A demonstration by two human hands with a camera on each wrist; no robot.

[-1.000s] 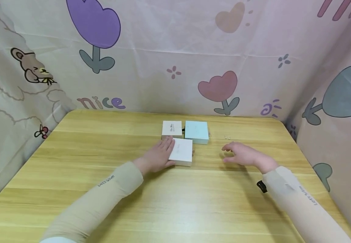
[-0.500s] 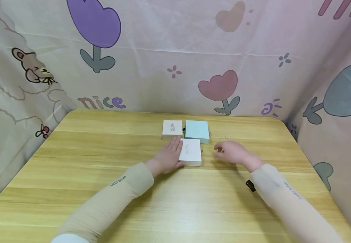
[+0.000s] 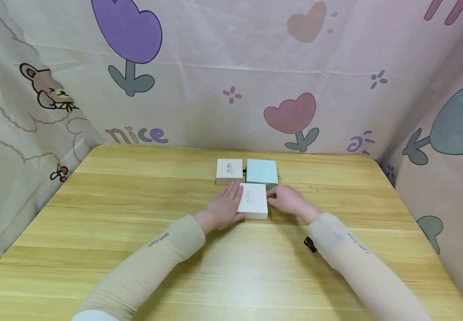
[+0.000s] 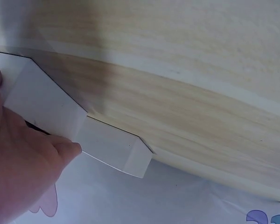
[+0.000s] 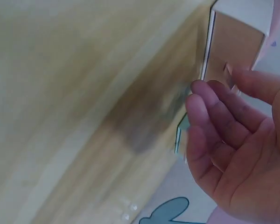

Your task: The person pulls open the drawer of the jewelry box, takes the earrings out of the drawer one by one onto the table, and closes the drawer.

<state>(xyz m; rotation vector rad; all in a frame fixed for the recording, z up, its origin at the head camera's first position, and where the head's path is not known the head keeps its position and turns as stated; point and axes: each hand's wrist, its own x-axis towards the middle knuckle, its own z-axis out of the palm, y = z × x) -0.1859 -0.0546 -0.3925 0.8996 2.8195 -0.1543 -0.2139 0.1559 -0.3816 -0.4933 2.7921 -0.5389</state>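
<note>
A white drawer-style gift box (image 3: 253,200) with faint lettering lies flat on the wooden table. My left hand (image 3: 223,207) holds its left part, fingers over the top and thumb against the front side. In the left wrist view the fingers (image 4: 67,148) cover one edge of that box (image 4: 45,100). My right hand (image 3: 288,199) is at the box's right side. In the right wrist view a small ribbon tab (image 5: 228,71) sticks out of the box's brownish end face (image 5: 235,44). The right thumb (image 5: 252,83) and the curled fingers stand apart around the tab.
Behind stand a smaller whitish box (image 3: 229,171) with dark print and a light blue box (image 3: 262,171). Several tiny shiny pieces (image 3: 305,182) lie right of the blue box, too small to identify. A patterned curtain (image 3: 199,67) closes off the table's back and sides.
My left hand has slid the white box to the right, then stopped. My right hand has moved left, from beside the tiny pieces to the box's right side. More tiny pieces are uncovered.
</note>
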